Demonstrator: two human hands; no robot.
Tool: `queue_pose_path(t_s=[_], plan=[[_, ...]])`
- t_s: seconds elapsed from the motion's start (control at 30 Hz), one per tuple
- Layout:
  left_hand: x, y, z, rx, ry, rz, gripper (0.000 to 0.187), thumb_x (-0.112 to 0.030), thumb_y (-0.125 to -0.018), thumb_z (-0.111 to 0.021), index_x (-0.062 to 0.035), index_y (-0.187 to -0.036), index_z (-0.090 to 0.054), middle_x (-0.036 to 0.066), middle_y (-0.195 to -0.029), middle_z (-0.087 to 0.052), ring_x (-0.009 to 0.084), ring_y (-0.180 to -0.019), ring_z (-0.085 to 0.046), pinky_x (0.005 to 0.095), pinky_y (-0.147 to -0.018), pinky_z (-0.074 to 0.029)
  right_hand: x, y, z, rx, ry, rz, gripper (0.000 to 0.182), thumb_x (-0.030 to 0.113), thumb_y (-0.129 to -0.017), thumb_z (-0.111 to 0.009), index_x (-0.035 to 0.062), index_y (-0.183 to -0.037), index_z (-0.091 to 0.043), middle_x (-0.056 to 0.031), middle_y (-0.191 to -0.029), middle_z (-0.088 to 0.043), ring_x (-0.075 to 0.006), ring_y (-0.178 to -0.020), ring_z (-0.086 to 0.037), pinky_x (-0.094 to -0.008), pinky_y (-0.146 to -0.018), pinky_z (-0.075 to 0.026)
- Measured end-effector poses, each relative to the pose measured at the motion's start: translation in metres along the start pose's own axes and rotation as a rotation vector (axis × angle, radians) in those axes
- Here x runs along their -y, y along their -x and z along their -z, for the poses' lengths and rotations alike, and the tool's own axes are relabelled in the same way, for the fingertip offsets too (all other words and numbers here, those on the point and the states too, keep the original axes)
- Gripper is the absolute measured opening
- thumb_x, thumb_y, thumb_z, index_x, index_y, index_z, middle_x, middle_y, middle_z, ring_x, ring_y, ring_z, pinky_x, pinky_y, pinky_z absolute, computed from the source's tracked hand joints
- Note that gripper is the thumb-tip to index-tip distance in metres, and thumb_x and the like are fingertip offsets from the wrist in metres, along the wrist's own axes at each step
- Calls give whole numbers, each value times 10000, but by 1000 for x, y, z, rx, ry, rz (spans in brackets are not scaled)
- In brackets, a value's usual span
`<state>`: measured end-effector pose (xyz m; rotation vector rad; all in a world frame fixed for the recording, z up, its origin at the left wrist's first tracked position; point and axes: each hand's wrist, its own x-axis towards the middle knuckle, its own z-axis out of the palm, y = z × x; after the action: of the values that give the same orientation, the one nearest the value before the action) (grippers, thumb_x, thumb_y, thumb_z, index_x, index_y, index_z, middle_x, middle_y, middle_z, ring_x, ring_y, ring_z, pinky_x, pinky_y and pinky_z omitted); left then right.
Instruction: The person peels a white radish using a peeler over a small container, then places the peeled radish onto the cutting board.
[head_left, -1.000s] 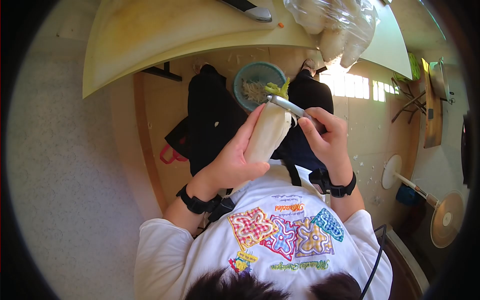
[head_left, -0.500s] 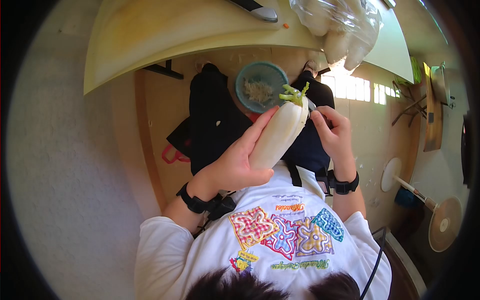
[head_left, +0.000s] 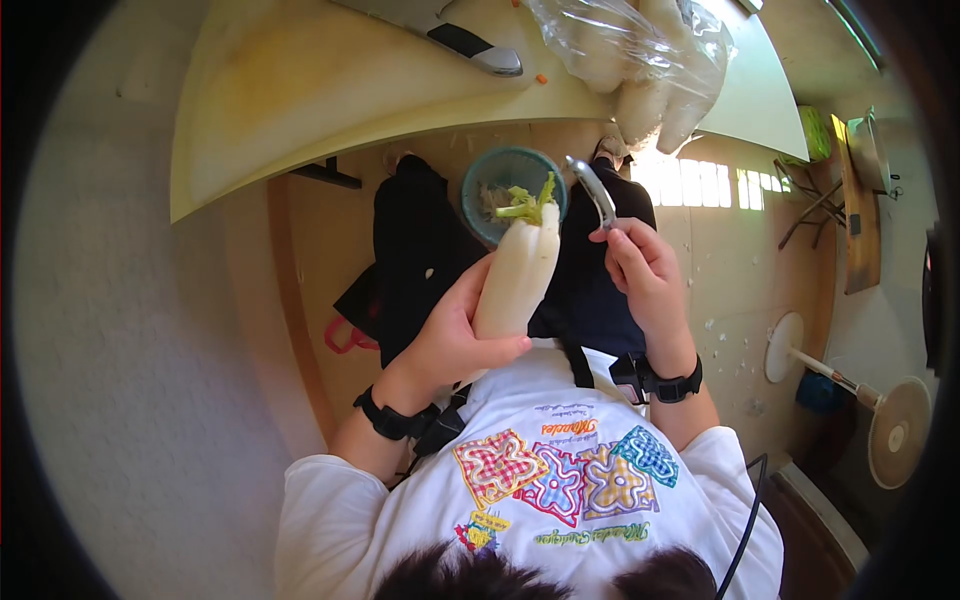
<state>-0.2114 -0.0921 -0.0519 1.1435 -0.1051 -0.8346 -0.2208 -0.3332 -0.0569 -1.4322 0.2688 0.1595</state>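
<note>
A white daikon radish (head_left: 518,275) with short green stem stubs at its far end lies in my left hand (head_left: 458,325), fingers wrapped around its near part. My right hand (head_left: 643,262) is closed on the handle of a silver peeler (head_left: 594,188), which points away from me, to the right of the radish and apart from it. Beneath the radish's leafy end, a teal basin (head_left: 478,172) stands on the floor between my feet, with pale peelings inside, partly hidden by the radish.
On the table (head_left: 290,90) ahead lie a knife with a black and silver handle (head_left: 475,47), a small orange scrap (head_left: 541,79) and a clear plastic bag (head_left: 650,60) of white radishes. A fan (head_left: 897,432) is at the right, a folding stand (head_left: 815,195) behind it.
The peeler has come away from the radish's side and now points forward in my right hand. My left hand has shifted the radish left and turned it more upright.
</note>
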Motion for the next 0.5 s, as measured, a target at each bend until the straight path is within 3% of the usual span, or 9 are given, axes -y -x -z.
queue_pose_path(t_s=[0.07,0.27,0.5], plan=[[-7,-1,-2,-63,82,-39,793,7,-737,-720,-57,-1445,-368,65,-1073,-597,113,-757,-609,277,-684,-503,2,2,-2,18,13,-20,210,179,-1005,-552,0,-1039,-656,63,-687,-476,-18,-619,-405,-187,-542,-308],[-17,-9,-3,30,90,-28,746,-5,-725,-727,-29,-1399,-411,47,-856,-621,140,-752,-614,289,-657,-501,3,11,-10,65,64,-84,207,147,-993,-557,-24,-1082,-633,26,-735,-533,-47,-679,-475,-211,-611,-400],[-22,-10,-6,117,135,34,776,-14,-730,-734,-35,-1425,-389,76,-855,-628,153,-754,-627,284,-626,-506,-2,16,-11,52,89,-68,214,150,-987,-578,-27,-1099,-623,15,-765,-559,-47,-698,-480,-210,-621,-408]])
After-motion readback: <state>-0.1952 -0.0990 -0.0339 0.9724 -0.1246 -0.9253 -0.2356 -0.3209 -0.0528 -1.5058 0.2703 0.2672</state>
